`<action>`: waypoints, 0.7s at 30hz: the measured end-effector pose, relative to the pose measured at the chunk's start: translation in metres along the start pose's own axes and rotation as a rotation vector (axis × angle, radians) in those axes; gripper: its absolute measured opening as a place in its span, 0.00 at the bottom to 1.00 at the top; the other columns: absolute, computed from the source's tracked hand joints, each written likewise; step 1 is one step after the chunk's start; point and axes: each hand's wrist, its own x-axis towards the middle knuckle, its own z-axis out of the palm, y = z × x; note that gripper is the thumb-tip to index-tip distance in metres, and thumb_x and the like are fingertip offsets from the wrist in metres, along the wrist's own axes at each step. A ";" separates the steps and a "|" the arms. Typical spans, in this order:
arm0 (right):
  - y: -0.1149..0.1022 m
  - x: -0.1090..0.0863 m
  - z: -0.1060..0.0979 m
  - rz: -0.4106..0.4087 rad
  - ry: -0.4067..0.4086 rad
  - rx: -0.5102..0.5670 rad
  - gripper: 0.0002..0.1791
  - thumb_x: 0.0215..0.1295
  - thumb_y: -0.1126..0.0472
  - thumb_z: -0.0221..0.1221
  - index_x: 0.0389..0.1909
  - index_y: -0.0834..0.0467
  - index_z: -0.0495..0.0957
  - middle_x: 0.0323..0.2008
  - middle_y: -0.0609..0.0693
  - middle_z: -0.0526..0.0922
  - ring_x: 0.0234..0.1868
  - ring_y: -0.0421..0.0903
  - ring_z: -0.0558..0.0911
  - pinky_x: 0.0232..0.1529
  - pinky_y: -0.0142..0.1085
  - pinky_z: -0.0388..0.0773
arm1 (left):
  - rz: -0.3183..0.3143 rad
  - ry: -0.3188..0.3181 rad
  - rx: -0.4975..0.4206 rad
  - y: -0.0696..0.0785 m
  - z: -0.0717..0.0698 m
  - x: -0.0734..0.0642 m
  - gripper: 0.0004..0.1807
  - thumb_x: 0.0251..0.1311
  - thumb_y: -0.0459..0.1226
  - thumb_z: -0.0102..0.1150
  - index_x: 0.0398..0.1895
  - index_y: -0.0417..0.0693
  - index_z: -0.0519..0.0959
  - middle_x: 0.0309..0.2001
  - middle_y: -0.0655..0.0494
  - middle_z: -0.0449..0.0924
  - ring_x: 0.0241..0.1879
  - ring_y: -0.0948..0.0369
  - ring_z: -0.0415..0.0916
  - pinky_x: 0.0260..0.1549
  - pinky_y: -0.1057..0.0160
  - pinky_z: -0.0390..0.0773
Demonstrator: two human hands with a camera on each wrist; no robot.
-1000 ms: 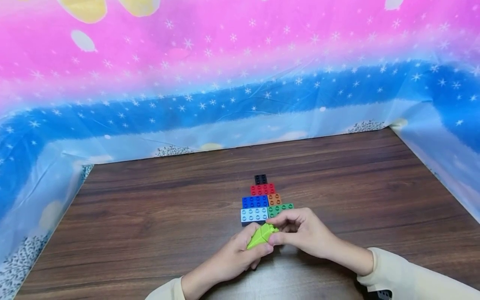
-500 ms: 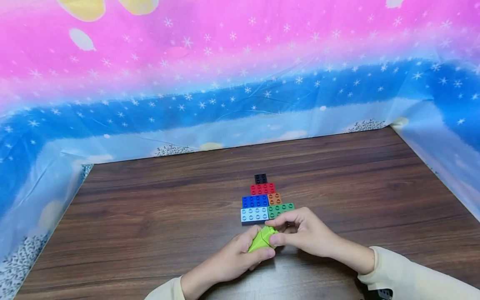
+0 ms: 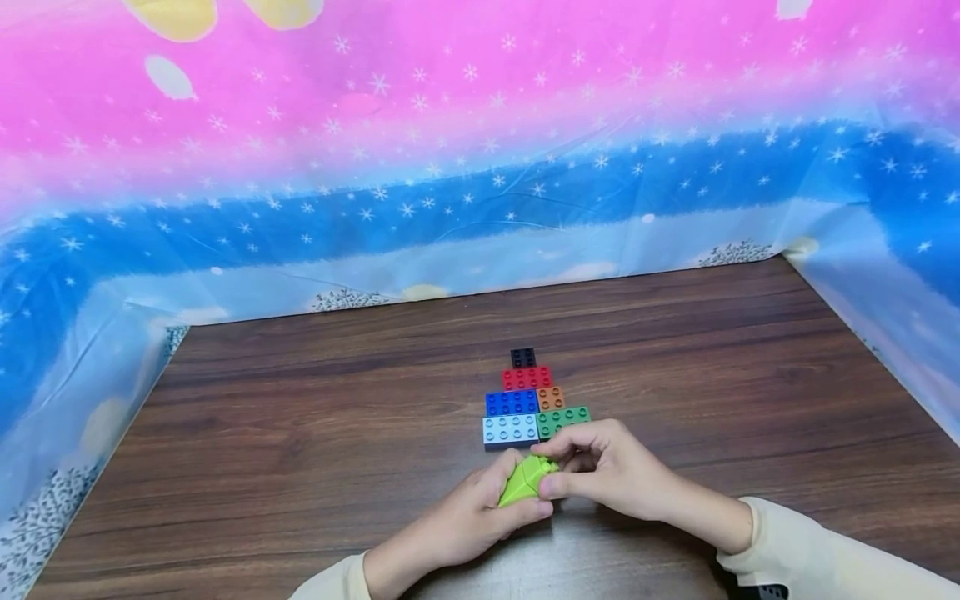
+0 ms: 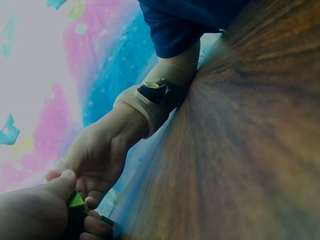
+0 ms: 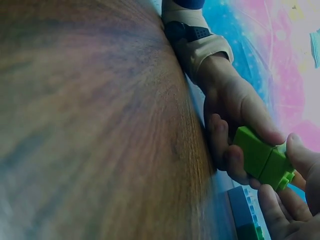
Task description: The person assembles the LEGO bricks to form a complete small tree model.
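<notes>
Two lime-green toy bricks (image 3: 522,482), joined end to end, are between the two hands close to the front of the brick layout. My left hand (image 3: 476,510) grips the near brick, thumb along one side and fingers curled beneath. With thumb and fingertips, my right hand (image 3: 621,468) pinches the other end, beside the studs. The seam between the lime-green bricks (image 5: 263,159) and the studs at one end show in the right wrist view. Most of the bricks are hidden by fingers in the left wrist view, leaving one green corner (image 4: 76,201).
Just beyond the hands, flat on the wooden table (image 3: 300,433), bricks form a stepped layout: light blue (image 3: 510,429), green (image 3: 562,419), blue (image 3: 512,403), orange (image 3: 551,397), red (image 3: 527,378) and black (image 3: 522,357). A patterned cloth (image 3: 450,208) hangs around the table's edges.
The lime-green bricks have turned a little and shifted slightly toward the body. Both hands keep their hold, and the layout stays as it was.
</notes>
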 end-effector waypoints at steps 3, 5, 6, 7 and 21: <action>0.000 0.000 0.001 0.011 0.006 -0.006 0.16 0.66 0.65 0.72 0.51 0.68 0.85 0.42 0.57 0.90 0.35 0.43 0.89 0.33 0.38 0.88 | 0.004 0.010 -0.006 0.000 0.001 -0.001 0.15 0.76 0.42 0.62 0.52 0.42 0.72 0.31 0.61 0.72 0.28 0.71 0.68 0.26 0.74 0.69; 0.000 0.000 0.001 0.007 0.007 -0.007 0.16 0.66 0.65 0.72 0.52 0.68 0.85 0.42 0.57 0.90 0.35 0.43 0.89 0.33 0.38 0.88 | 0.008 0.009 -0.003 -0.001 0.001 -0.001 0.15 0.76 0.42 0.62 0.52 0.43 0.72 0.30 0.62 0.72 0.27 0.71 0.68 0.26 0.74 0.69; 0.000 0.000 0.001 0.002 0.005 -0.007 0.17 0.66 0.64 0.72 0.52 0.69 0.85 0.42 0.58 0.90 0.35 0.43 0.89 0.33 0.38 0.88 | 0.012 0.009 0.001 -0.001 0.001 -0.001 0.15 0.76 0.42 0.62 0.53 0.43 0.72 0.30 0.62 0.72 0.27 0.71 0.68 0.26 0.74 0.69; -0.001 0.000 0.001 -0.002 0.003 -0.002 0.17 0.66 0.64 0.72 0.52 0.69 0.85 0.43 0.58 0.90 0.35 0.43 0.89 0.33 0.38 0.88 | 0.019 0.008 0.010 -0.001 0.000 -0.001 0.15 0.76 0.43 0.62 0.53 0.44 0.72 0.30 0.62 0.72 0.27 0.71 0.68 0.26 0.74 0.69; 0.000 0.002 -0.001 0.008 -0.001 0.039 0.19 0.64 0.67 0.73 0.52 0.72 0.84 0.38 0.57 0.84 0.39 0.42 0.87 0.38 0.39 0.89 | 0.021 -0.003 0.037 -0.003 -0.001 -0.001 0.14 0.77 0.44 0.61 0.55 0.47 0.72 0.30 0.64 0.72 0.28 0.71 0.68 0.28 0.74 0.70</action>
